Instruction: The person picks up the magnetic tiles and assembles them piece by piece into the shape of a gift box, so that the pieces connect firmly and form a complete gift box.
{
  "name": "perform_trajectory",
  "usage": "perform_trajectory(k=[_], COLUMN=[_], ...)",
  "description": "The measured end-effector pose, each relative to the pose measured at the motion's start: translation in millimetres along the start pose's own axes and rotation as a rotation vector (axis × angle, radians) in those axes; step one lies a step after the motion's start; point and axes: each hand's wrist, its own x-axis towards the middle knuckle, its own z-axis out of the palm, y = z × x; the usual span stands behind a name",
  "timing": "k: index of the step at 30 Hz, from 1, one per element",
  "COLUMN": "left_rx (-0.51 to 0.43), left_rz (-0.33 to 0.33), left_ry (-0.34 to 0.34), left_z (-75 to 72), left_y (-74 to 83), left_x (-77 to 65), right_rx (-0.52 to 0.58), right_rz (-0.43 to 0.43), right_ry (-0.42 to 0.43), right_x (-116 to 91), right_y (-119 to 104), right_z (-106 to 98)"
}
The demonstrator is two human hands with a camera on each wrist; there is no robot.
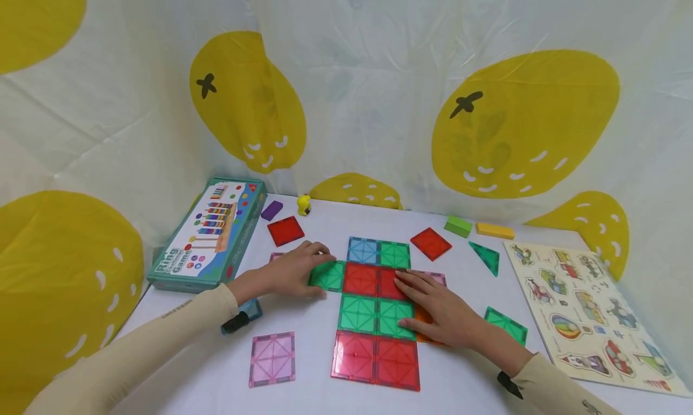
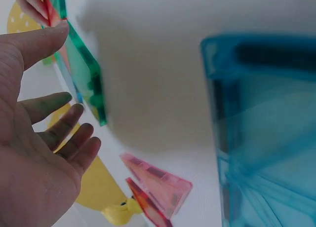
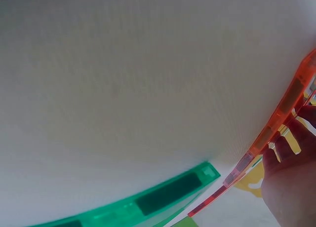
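My left hand (image 1: 295, 270) is at the left side of a flat layout of translucent magnetic tiles. Its thumb and index finger span opposite edges of a green square tile (image 1: 327, 276), which lies against a red tile (image 1: 361, 279); the other fingers curve loosely. My right hand (image 1: 446, 313) rests on the layout's right side, fingers extended over another red tile (image 1: 388, 282) and a green tile (image 1: 394, 319). It partly covers an orange tile (image 1: 424, 320). A blue tile (image 1: 363, 251) tops the layout, and two red tiles (image 1: 353, 355) form its near end.
Loose tiles lie around: pink (image 1: 272, 359) at front, blue (image 1: 251, 308) under the left wrist, red (image 1: 430, 243) at back, green (image 1: 506, 325) by the right forearm. A game box (image 1: 208, 231) lies left, a picture puzzle board (image 1: 595, 319) right. A yellow figurine (image 1: 304, 204) stands behind.
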Motion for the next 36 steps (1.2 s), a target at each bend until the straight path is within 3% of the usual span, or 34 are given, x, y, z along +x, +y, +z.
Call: perform_trajectory(k=[7,18,23,29,36], left_rx=[-0.016,-0.008,0.019,0.052,0.039], left_rz=[0.02,-0.002,0.01,-0.01,-0.023], left_ry=[-0.033,-0.071,-0.124,-0.188,-0.192], left_z=[-6.9,-4.7,-6.2,-4.7,-2.4], left_y=[17.0,25.0,36.9,43.5,41.3], left_x=[-32.1,-70.7,-89.0,-103.8,-112.6], right_rx=[-0.009,-0.006,-0.004,-0.008,-0.003], right_rz=[0.007,0.015,0.022,0.003,0.004], right_ry=[-0.005,-0.015,-0.02,0.007,-0.007], right_x=[-1,0,0,-1,0], right_y=[0,2,3,2,2], right_z=[-1,2,3,2,1])
